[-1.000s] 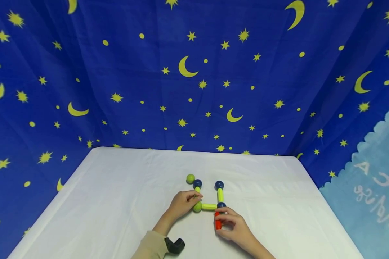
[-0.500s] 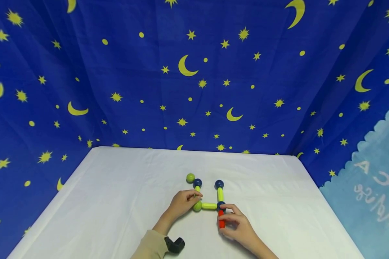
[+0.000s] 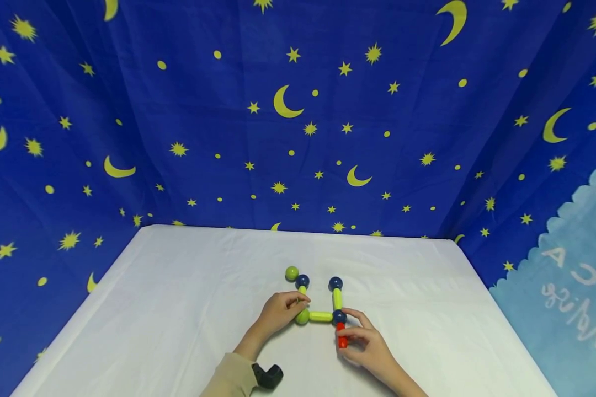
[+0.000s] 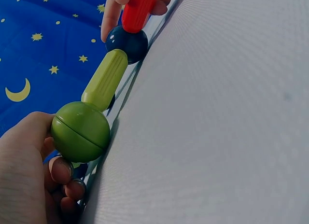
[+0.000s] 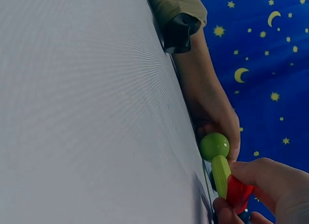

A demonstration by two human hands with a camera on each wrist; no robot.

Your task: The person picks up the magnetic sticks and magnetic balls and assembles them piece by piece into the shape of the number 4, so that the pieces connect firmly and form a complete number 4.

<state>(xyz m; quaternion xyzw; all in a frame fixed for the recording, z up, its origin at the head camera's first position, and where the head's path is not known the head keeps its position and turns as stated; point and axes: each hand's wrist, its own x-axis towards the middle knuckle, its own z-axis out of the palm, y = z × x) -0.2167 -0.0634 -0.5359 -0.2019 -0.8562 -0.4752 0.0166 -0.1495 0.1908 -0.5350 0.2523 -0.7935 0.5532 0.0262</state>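
Yellow-green magnetic rods and balls form a U on the table. At its left corner is a green ball; a yellow-green rod joins it to a blue ball at the right corner. My left hand pinches the left side rod, mostly hidden by the fingers, right beside the green ball. Between thumb and fingers, my right hand holds a red rod. Its far end meets the corner blue ball, and the index finger reaches along that ball.
Blue balls top both arms of the U, one at left and one at right. Against the left one sits another green ball. A white cloth covers the table; a blue star-patterned curtain stands behind.
My right hand has shifted slightly right with the red rod, whose lower end swings rightward. Its index finger has slid to the right side of the corner blue ball. The left hand stays put.
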